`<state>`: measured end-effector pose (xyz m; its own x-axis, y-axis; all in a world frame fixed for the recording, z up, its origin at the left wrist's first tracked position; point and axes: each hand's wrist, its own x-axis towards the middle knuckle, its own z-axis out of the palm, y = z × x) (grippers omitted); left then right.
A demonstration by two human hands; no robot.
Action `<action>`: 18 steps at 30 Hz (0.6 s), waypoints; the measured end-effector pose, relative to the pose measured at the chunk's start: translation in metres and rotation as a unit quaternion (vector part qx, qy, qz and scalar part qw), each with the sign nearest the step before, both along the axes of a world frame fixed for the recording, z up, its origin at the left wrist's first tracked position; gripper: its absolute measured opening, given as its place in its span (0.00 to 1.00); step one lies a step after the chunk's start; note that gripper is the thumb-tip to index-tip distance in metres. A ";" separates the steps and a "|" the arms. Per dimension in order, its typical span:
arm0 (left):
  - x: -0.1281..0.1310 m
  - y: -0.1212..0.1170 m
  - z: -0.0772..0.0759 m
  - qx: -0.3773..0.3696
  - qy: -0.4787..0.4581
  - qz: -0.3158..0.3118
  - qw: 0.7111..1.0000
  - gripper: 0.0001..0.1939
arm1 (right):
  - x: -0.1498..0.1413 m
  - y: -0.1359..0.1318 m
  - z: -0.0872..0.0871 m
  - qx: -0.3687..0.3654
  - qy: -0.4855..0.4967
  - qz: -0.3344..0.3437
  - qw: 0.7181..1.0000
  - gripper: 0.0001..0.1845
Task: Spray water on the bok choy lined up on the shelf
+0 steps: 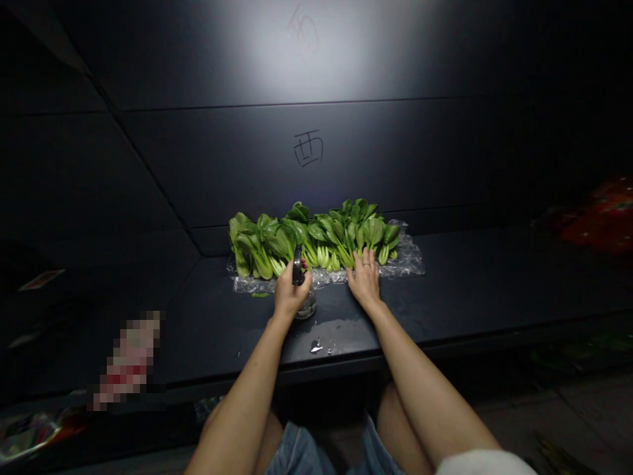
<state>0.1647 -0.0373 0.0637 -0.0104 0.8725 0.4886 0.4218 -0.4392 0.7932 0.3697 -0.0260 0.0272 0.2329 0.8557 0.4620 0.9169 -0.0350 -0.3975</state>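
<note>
A row of green bok choy (321, 231) lies along the back of the dark shelf, leaves toward the wall and pale stems toward me. Under it spreads a crumpled sheet of clear plastic wrap (408, 258). My left hand (291, 293) is closed around a clear spray bottle (307, 307) with a black head, held just in front of the stems. Fingers outstretched, my right hand (364, 280) rests against the bok choy stems at the right part of the row; a ring shows on one finger.
Water drops (316, 346) wet the dark shelf (455, 284) near its front edge. A dark panel wall (222, 158) with a handwritten character rises behind. Something red (603, 214) sits at the far right, and a pixelated patch (129, 359) covers the left front.
</note>
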 end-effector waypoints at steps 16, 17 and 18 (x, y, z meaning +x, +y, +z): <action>0.007 -0.007 0.007 0.001 0.024 0.012 1.000 0.12 | 0.007 0.002 -0.001 0.001 0.005 0.006 1.000 0.30; 0.009 -0.007 0.007 -0.001 0.022 0.008 1.000 0.12 | 0.007 0.002 -0.001 0.001 0.005 0.006 1.000 0.30; 0.010 -0.007 0.006 0.000 0.021 0.003 1.000 0.13 | 0.007 0.002 0.000 0.000 0.004 0.006 1.000 0.30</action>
